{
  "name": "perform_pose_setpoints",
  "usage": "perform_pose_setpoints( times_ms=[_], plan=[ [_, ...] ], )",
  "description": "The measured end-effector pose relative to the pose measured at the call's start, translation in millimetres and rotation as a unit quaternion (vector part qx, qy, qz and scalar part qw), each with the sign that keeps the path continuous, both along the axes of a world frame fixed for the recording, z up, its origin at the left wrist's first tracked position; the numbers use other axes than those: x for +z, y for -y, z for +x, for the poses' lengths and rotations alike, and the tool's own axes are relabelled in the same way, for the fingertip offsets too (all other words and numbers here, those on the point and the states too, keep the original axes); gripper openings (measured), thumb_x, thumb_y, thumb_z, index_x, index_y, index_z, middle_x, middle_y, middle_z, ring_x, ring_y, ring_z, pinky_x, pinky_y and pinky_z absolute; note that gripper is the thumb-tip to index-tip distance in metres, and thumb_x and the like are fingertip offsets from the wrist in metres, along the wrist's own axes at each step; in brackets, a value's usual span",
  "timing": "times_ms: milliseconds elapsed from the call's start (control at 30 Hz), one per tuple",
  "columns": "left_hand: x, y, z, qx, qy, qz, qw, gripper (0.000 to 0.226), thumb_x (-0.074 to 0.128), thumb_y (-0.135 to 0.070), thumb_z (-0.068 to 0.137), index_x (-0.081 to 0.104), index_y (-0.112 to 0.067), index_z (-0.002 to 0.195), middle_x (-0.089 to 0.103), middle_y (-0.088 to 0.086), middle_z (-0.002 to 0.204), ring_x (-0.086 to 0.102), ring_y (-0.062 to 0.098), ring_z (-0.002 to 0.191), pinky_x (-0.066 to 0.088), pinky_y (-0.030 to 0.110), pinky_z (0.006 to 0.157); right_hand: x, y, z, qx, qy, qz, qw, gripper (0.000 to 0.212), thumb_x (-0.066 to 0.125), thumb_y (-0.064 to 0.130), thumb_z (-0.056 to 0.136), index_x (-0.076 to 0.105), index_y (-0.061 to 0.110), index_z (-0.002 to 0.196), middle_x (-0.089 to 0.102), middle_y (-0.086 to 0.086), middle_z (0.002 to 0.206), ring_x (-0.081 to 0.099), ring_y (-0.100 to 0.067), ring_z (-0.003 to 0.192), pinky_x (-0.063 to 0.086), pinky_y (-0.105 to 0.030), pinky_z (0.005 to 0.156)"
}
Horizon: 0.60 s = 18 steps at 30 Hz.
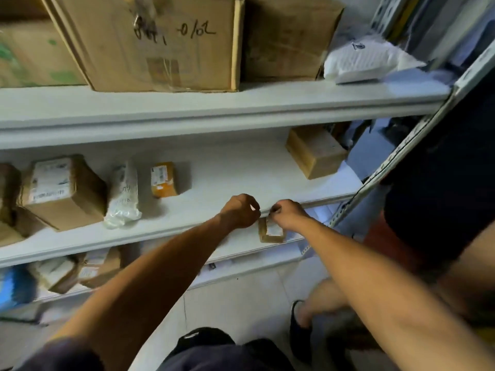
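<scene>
White steel shelving [214,108] fills the view, and its left end is cut off. On the middle shelf [227,170] we see a labelled carton [63,191], a white poly mailer [123,195] and an orange parcel [164,179]. At the front lip, our left hand [241,211] is curled; we cannot tell whether it holds anything. Just below hangs the small brown parcel [270,232], its top hidden under our right hand [288,214], which grips it.
</scene>
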<state>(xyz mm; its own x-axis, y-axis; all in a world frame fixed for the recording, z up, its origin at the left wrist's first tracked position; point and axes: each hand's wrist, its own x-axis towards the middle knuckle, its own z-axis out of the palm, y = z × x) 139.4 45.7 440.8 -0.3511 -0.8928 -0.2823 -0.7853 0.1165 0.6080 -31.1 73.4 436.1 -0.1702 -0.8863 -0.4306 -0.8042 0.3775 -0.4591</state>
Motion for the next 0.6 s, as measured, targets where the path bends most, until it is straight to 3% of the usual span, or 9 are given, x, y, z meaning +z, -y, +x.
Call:
perform_pose_setpoints(
  times_ms=[100, 333, 500, 600],
  plan=[
    [-5, 14, -8, 0.033, -0.009, 0.005, 0.999, 0.024, 0.064, -0.027, 0.093, 0.074, -0.021, 0.115, 0.071, 0.005, 0.12, 0.067, 0.022, 0.108, 0.05, 0.025, 0.09, -3, 27, -8, 0.022, -0.011, -0.004, 1.0, 0.014, 0.062, 0.027, 0.093, 0.072, 0.021, 0.103, 0.068, -0.002, 0.098, 0.064, -0.024, 0.091, 0.047, -0.028, 0.075],
    [-6, 75, -26, 0.045, -0.018, 0.0, 0.999, 0.024, 0.067, -0.026, 0.093, 0.075, -0.016, 0.114, 0.075, 0.007, 0.114, 0.069, 0.023, 0.105, 0.051, 0.025, 0.091, 0, 97, -37, 0.006, -0.031, -0.053, 0.998, 0.009, 0.066, 0.029, 0.092, 0.068, 0.027, 0.1, 0.07, -0.002, 0.111, 0.065, -0.025, 0.099, 0.056, -0.036, 0.088],
    [-8, 110, -35, 0.035, -0.028, -0.004, 0.999, 0.023, 0.067, -0.026, 0.094, 0.076, -0.014, 0.112, 0.074, 0.009, 0.113, 0.068, 0.024, 0.106, 0.051, 0.026, 0.094, 7, 133, -75, -0.023, -0.074, -0.103, 0.992, 0.038, 0.069, 0.027, 0.087, 0.055, 0.023, 0.122, 0.065, -0.009, 0.119, 0.064, -0.033, 0.103, 0.056, -0.038, 0.082],
    [-14, 122, -44, 0.041, -0.026, -0.003, 0.999, 0.023, 0.066, -0.027, 0.096, 0.076, -0.014, 0.112, 0.073, 0.008, 0.116, 0.067, 0.024, 0.109, 0.048, 0.023, 0.093, 13, 147, -108, -0.046, -0.148, -0.155, 0.976, 0.064, 0.075, 0.038, 0.084, 0.046, 0.017, 0.137, 0.056, -0.014, 0.13, 0.051, -0.037, 0.123, 0.05, -0.043, 0.091]
  ],
)
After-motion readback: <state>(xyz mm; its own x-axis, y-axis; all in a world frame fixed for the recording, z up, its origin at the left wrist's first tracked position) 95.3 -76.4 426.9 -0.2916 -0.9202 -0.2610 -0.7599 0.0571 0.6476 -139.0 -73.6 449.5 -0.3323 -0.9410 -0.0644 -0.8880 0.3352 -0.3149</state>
